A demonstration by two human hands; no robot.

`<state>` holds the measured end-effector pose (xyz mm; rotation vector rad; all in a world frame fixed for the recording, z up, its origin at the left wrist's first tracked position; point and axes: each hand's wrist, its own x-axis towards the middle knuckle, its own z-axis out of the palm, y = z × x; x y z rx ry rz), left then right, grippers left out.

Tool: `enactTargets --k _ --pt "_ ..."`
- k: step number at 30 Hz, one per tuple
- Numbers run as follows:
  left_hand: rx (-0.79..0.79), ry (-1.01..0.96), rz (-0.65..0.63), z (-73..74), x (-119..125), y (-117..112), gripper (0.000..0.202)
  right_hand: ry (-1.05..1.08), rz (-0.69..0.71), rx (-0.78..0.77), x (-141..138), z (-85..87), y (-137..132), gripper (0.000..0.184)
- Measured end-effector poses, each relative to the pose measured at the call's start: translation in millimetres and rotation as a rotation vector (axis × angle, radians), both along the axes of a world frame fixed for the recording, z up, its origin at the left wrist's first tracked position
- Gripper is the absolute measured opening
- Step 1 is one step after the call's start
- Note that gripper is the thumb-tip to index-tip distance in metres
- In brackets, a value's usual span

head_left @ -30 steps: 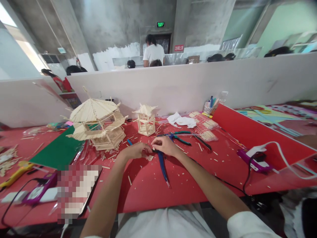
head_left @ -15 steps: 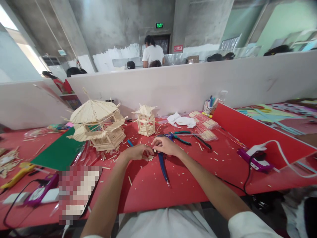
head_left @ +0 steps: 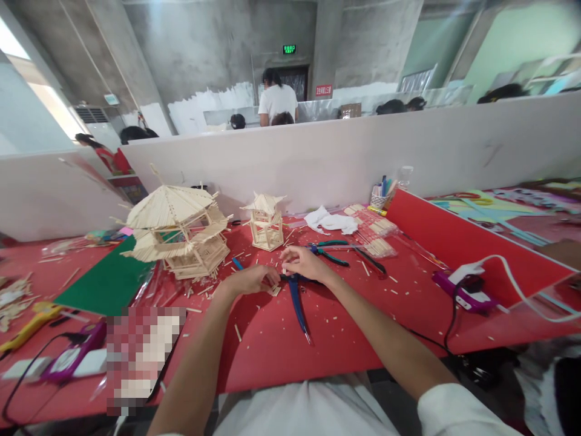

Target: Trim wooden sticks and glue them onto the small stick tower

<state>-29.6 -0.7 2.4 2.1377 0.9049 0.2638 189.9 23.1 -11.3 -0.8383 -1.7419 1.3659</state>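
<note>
My left hand point(head_left: 247, 280) and my right hand point(head_left: 304, 261) meet over the red table point(head_left: 272, 345), fingertips together. Both are pinched around small wooden sticks point(head_left: 275, 289), too small to make out clearly. Blue-handled pliers point(head_left: 297, 303) lie on the table just under my right hand, pointing toward me. A large stick pagoda model point(head_left: 177, 233) stands to the left of my hands. A small stick pavilion point(head_left: 267, 221) stands behind them.
Green-handled pliers point(head_left: 333, 249) and bagged sticks point(head_left: 379, 233) lie right of my hands. Purple glue guns sit at right point(head_left: 463, 290) and lower left point(head_left: 68, 357). A green mat point(head_left: 104, 281), a yellow cutter point(head_left: 29, 321), a white cloth point(head_left: 331, 221) and a pen cup point(head_left: 380, 194) are around. People work beyond the white divider.
My hands stay together at the same spot; my right hand has lifted slightly off the blue pliers. The view has shifted a little.
</note>
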Motion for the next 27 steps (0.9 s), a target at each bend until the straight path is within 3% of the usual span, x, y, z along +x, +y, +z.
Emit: enactTargets --k 3,11,27 --pt "0.018 -0.065 0.065 4.5 0.2 -1.7 0.021 0.008 0.009 -0.024 0.2 -0.2 -0.4 0.031" --pt "0.318 -0.243 0.278 16.6 9.0 -3.1 0.030 0.182 -0.042 -0.184 -9.5 1.1 -6.6 0.042" --pt "0.714 0.021 0.293 15.4 21.6 -9.0 0.026 0.407 -0.225 -0.232 -23.5 -8.5 -8.3 0.044"
